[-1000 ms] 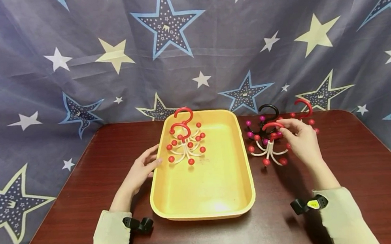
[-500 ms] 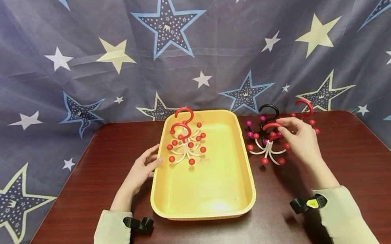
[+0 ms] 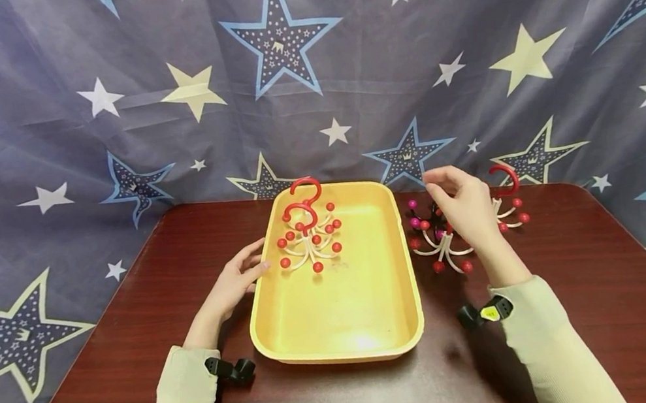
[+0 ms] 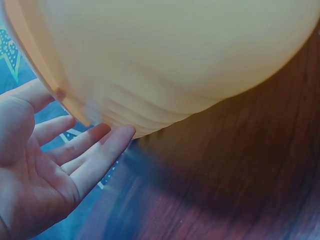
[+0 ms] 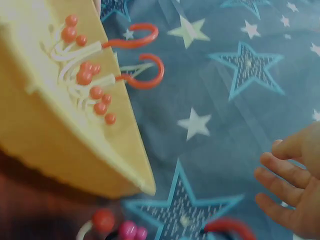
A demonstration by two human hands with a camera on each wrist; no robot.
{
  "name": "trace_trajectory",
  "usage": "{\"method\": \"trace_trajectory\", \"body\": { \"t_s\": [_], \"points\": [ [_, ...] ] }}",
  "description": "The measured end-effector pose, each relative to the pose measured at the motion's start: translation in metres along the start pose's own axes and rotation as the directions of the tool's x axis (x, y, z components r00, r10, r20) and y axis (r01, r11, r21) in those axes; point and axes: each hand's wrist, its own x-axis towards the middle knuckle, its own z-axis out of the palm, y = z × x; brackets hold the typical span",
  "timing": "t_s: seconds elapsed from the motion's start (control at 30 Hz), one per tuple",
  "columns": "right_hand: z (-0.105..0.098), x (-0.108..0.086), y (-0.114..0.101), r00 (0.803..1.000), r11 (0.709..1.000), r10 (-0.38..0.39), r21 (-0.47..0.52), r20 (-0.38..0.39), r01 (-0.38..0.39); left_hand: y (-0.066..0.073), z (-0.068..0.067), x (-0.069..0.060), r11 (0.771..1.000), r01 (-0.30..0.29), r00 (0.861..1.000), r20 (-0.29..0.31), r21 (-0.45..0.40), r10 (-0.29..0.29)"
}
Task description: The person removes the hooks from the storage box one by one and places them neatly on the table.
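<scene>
My left hand (image 3: pixel 231 283) rests at the left side of a yellow tray (image 3: pixel 339 359). Its thumb lies over the rim and its fairly straight fingers meet the outer wall in the left wrist view. Inside the tray stand two head massagers (image 3: pixel 308 246) with red hook handles and white ball-tipped prongs. My right hand (image 3: pixel 465 206) hovers above the massagers to the right of the tray, holding nothing visible. Below it are a white-and-red massager (image 3: pixel 443 248) and a black one with magenta balls (image 3: pixel 415 222). The hand hides both handles in the head view.
Another white-and-red massager (image 3: pixel 509 205) stands farther right, partly behind the right hand. Everything sits on a dark red-brown table (image 3: pixel 150 298). A star-patterned curtain (image 3: pixel 335 95) hangs along its back edge. Black wrist cameras are strapped over both sleeves.
My right hand has released the red hook handle of the nearest massager and moved up and left, over the black one. My left hand and the tray stay put.
</scene>
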Motion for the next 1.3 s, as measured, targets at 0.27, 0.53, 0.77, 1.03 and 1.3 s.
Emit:
{"method": "trace_trajectory", "body": {
  "t_s": [0.27, 0.53, 0.77, 1.03, 1.3],
  "points": [
    [0.025, 0.020, -0.036, 0.993, 0.998, -0.050, 0.040, 0.111, 0.045, 0.001, 0.000, -0.001, 1.000, -0.001, 1.000, -0.004, -0.011, 0.001],
    [0.050, 0.029, -0.053, 0.975, 0.996, -0.072, 0.062, 0.210, 0.061, 0.001, 0.000, -0.002, 1.000, 0.008, 1.000, -0.012, -0.004, -0.009],
    [0.077, 0.031, -0.061, 0.958, 0.994, -0.091, 0.086, 0.270, 0.070, 0.000, -0.001, -0.002, 1.000, -0.021, 1.000, 0.009, -0.012, 0.021],
    [0.107, 0.026, -0.072, 0.919, 0.997, -0.047, 0.074, 0.392, 0.019, 0.001, -0.001, -0.002, 0.999, -0.034, 0.999, 0.023, -0.035, 0.034],
    [0.130, 0.020, -0.079, 0.892, 0.996, -0.034, 0.086, 0.451, -0.006, 0.002, -0.001, -0.003, 0.999, -0.032, 0.999, 0.027, -0.034, 0.033]
  ]
}}
